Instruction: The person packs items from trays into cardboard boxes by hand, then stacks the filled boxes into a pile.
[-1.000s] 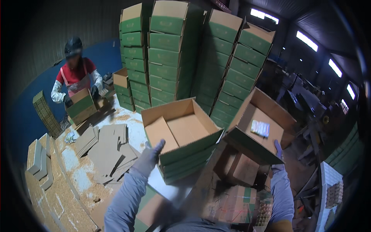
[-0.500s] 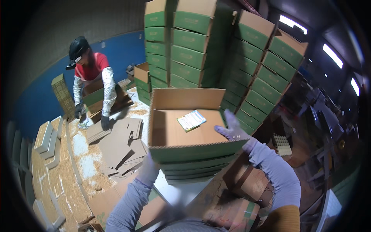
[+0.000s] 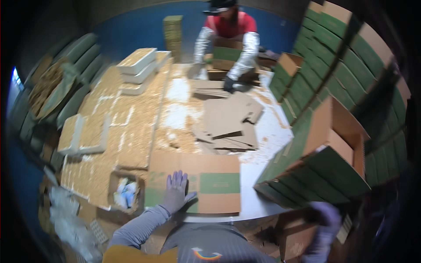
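The flattened brown cardboard carton with green printed panels (image 3: 195, 183) lies flat on the near edge of the pale worktop (image 3: 263, 144), its long axis running left to right across the view. Its face is tan with one solid green block right of centre and a paler green patch at its left end. The left hand (image 3: 175, 193), in a lavender glove, rests palm down on it, fingers (image 3: 177, 179) spread and open, pointing away from the body. The right hand (image 3: 324, 228), also gloved, is blurred low at the right beside an open brown box (image 3: 294, 239); whether its fingers grip anything cannot be told. An assembled green and brown carton (image 3: 324, 162) stands tilted just right.
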{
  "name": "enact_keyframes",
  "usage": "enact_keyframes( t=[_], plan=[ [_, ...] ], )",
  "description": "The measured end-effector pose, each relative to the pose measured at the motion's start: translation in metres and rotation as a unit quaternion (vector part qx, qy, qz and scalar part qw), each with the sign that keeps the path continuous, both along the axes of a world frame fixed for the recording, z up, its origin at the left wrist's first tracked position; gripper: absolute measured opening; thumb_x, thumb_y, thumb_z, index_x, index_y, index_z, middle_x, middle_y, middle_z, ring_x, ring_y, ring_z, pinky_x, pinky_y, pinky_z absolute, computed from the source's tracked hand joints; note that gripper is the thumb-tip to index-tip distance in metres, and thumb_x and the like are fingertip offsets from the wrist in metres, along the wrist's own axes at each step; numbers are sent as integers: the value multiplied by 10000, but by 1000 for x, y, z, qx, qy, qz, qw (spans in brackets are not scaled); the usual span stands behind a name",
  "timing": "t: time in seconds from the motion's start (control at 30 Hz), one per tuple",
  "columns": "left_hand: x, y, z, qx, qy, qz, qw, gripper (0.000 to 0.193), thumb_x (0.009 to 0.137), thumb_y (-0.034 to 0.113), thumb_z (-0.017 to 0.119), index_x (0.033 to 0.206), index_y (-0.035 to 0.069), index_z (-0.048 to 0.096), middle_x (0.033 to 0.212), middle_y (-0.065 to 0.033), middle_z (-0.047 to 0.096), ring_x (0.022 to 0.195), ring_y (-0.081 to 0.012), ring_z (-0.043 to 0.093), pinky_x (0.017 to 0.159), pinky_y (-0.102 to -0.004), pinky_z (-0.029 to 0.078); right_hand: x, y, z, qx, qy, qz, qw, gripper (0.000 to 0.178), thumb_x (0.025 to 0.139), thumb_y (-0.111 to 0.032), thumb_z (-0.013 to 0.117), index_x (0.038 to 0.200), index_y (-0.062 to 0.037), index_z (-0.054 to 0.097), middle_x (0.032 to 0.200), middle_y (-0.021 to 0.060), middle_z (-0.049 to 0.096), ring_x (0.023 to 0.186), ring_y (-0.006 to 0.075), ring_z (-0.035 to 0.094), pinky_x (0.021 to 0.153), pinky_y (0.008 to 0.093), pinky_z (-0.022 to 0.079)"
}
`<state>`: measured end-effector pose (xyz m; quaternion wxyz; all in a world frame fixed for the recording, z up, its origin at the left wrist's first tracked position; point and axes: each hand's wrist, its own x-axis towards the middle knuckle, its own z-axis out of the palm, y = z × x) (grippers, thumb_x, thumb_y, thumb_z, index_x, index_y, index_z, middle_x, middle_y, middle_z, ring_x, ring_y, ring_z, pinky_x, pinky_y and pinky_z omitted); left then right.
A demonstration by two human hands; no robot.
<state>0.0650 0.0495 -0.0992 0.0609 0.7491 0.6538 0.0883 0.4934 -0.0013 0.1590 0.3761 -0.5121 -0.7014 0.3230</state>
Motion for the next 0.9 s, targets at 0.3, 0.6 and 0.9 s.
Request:
enact_keyframes(
  t=[0.3, 0.6, 0.9],
  plan=[
    [11, -110, -56, -62, -72, 49, 994, 867, 862, 587, 515, 1471, 35, 238, 1535, -212, 159, 1442, -344, 91, 1150, -546, 47, -116, 148, -349, -282, 83, -33, 955, 443, 880, -126, 573, 1263, 72, 470, 1035, 144, 636, 869, 235, 605, 776, 334, 485],
    [-42, -51, 45, 304, -42, 197, 931, 738, 901, 526, 499, 1440, 55, 319, 1501, -175, 275, 1386, -322, 275, 1156, -483, 144, -150, 156, -181, -296, 219, 73, 927, 478, 898, -234, 552, 1297, 6, 447, 1146, 136, 548, 1028, 235, 525, 907, 350, 409],
    [-62, -45, 165, 70, -26, 106, 992, 430, 931, 430, 487, 1097, 51, 605, 1058, -108, 626, 1041, -292, 574, 959, -461, 387, -195, 147, -131, 269, -59, 105, 956, 500, 969, -382, 457, 1311, -17, 470, 1392, 170, 430, 1310, 330, 369, 1099, 505, 201]
  ],
)
